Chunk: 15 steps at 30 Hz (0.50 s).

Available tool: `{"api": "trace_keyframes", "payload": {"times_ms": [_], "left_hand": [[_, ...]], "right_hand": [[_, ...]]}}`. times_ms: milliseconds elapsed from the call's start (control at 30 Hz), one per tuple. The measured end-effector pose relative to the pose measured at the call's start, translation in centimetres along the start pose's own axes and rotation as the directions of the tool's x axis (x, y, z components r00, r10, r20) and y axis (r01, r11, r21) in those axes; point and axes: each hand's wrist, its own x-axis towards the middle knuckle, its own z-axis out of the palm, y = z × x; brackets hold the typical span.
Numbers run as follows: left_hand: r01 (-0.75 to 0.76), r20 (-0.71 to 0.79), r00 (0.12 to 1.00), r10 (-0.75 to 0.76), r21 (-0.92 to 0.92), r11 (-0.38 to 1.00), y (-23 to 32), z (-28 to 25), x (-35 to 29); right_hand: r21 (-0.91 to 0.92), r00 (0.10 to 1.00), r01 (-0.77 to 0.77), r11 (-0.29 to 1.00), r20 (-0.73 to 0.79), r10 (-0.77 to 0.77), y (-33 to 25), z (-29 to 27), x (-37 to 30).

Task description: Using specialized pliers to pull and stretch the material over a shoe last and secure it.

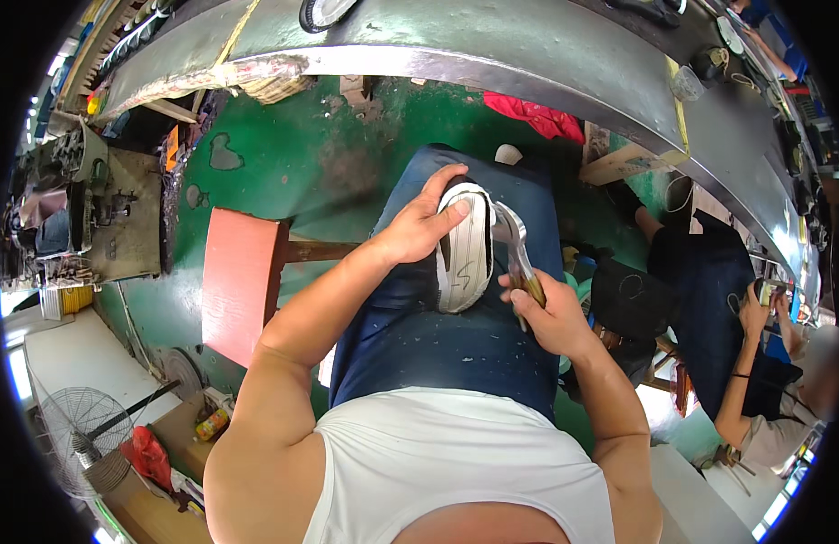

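A shoe on a last lies bottom up across my thighs, its pale underside facing me with a dark handwritten mark and a white edge around it. My left hand is wrapped over its far end, the thumb on the underside and the fingers along the far left side. In my right hand are lasting pliers, gripped by the handles. Their curved metal head reaches the shoe's right edge near the far end; I cannot tell whether the jaws bite the material.
A long metal-topped bench curves across the far side. A reddish stool stands left, beyond it a machine. Red cloth lies under the bench. A wire fan is at lower left. Another person works at the right.
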Motion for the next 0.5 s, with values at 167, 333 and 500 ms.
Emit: {"api": "trace_keyframes", "payload": {"times_ms": [167, 333, 500], "left_hand": [[-0.011, 0.028, 1.0, 0.014, -0.095, 0.995, 0.8, -0.6, -1.0], [-0.13, -0.054, 0.986, 0.16, 0.361, 0.923, 0.1, -0.9, -1.5], [0.056, -0.04, 0.998, -0.051, 0.126, 0.991, 2.5, -0.7, -0.9]], "right_hand": [[0.199, 0.986, -0.083, 0.977, 0.156, 0.052, -1.4, -0.1, 1.9], [0.197, 0.94, -0.21, 0.958, 0.311, 0.141, -3.4, -1.6, 3.2], [0.321, 0.857, -0.443, 0.837, 0.425, 0.29, -4.0, -3.2, 5.4]]}}
